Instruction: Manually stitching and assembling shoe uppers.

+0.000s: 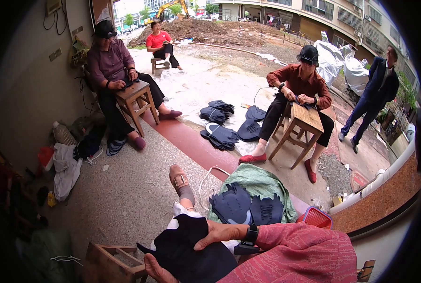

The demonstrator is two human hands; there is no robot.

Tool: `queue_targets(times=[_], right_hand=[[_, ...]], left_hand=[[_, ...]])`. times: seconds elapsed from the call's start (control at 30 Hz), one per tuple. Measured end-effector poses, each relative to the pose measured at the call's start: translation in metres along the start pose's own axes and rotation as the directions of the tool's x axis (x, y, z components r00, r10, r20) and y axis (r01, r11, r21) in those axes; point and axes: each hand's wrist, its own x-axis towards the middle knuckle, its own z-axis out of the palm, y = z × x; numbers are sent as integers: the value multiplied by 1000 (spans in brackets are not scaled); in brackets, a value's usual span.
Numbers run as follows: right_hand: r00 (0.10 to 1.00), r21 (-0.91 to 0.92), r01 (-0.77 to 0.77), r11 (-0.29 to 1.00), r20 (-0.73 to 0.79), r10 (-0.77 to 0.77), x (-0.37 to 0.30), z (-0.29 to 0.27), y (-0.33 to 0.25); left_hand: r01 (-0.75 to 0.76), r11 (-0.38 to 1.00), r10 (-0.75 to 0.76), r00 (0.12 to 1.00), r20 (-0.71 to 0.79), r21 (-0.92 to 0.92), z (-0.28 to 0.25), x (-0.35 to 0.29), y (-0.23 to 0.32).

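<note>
Black piece [187,245] is held at six o'clock in the view, above a white cloth [173,223]. Right hand [224,232] is clamped on its upper right edge, thumb pressed on top, fingers hidden beneath. Left hand [159,270] is placed at the lower left edge, partly cut off; whether it is closed on the piece cannot be told. For good handling, the piece is best supported from both sides, kept flat and lightly taut, with the narrow tip left uncreased. Long axis is judged to run roughly eleven to five o'clock; lower end is cut off by the frame. Narrow tip is pointed towards nine to ten o'clock. Dark cut pieces [230,203] are laid on a green sack [262,174] at about two o'clock from it.
</note>
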Motion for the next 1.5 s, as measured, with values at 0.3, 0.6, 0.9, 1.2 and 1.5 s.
queue_targets(times=[0.3, 0.6, 0.9, 1.2, 1.5], right_hand=[[1000, 18, -4, 1000, 1, 4, 0, 1, 0], [1000, 23, -29, 999, 6, 29, -1, 1, -5], [1000, 43, -25, 999, 6, 24, 1, -1, 2], [999, 26, -34, 999, -3, 35, 0, 0, -3], [999, 43, 36, 998, 36, -38, 1, -2, 5]], left_hand=[[21, 1000, -21, 1000, 3, -16, 0, -1, 3], [37, 994, -37, 999, 2, -99, 0, 2, -6], [14, 998, -14, 1000, -1, -66, -2, 4, -13], [25, 991, -23, 1000, 19, -132, -1, 7, -18], [7, 992, -5, 1000, 18, -122, -2, 6, -16]])
